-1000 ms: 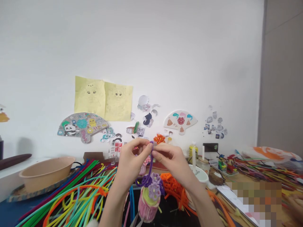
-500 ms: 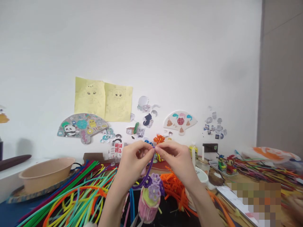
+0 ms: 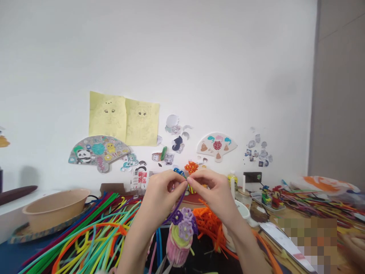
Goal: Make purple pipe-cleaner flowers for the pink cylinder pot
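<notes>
My left hand [image 3: 159, 198] and my right hand [image 3: 212, 194] meet in front of me above the table, fingertips pinched together on a purple pipe cleaner [image 3: 176, 207]. The pipe cleaner hangs down from the pinch and curves left behind my left wrist. Right below the hands stands a pink cupcake made of pipe cleaners [image 3: 179, 243] with a green top and purple flowers [image 3: 185, 222] on it.
Long coloured pipe cleaners [image 3: 91, 232] lie spread at the left, an orange heap [image 3: 211, 224] at the right, more at the far right [image 3: 319, 205]. A beige bowl [image 3: 54, 209] sits far left. A white cup [image 3: 243, 213], bottles and small figures [image 3: 270, 198] stand behind.
The top of the purple pipe cleaner stood as a loop between my fingers a second ago. Now both hands have closed tighter on it and sit slightly lower.
</notes>
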A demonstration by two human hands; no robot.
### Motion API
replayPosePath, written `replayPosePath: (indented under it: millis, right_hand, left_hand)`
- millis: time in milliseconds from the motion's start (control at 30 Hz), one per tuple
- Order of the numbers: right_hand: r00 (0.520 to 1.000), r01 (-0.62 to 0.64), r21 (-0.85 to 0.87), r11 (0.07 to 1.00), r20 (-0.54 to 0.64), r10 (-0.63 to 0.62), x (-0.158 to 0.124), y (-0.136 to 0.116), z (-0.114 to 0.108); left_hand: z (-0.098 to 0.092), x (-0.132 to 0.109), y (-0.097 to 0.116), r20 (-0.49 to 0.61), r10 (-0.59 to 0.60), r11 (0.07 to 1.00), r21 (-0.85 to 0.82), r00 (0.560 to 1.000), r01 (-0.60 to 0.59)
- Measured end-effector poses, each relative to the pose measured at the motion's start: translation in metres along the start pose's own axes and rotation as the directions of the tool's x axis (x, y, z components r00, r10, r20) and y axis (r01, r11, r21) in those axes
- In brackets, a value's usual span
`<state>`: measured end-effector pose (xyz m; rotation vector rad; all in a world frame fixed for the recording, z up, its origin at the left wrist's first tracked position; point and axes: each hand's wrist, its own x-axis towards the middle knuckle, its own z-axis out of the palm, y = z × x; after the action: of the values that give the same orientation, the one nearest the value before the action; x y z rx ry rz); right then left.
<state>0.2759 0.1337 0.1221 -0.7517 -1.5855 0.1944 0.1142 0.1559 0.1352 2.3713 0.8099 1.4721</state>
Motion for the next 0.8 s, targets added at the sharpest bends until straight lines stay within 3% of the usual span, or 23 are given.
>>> replayPosePath:
  millis: [300, 433, 567, 800]
  right_hand:
    - [0.988, 0.000, 0.042, 0.999, -0.156, 0.007, 0.000, 0.003, 0.002]
    - [0.968, -0.012, 0.104, 0.994, -0.249, 0.037, 0.000, 0.002, 0.003]
    - [0.963, -0.017, 0.146, 0.989, -0.263, 0.055, 0.000, 0.001, 0.004]
    - [0.958, -0.016, 0.146, 0.989, -0.282, 0.058, 0.001, 0.000, 0.005]
  left_hand:
    - [0.003, 0.003, -0.001, 0.021, 0.073, 0.996, -0.044, 0.997, -0.072]
    - [0.010, 0.003, -0.005, 0.109, 0.016, 0.974, -0.226, 0.994, 0.009]
    - [0.020, 0.003, -0.007, 0.178, -0.003, 0.927, -0.368, 0.984, 0.069]
    - [0.026, 0.003, -0.003, 0.123, 0.016, 0.952, -0.306, 0.992, 0.022]
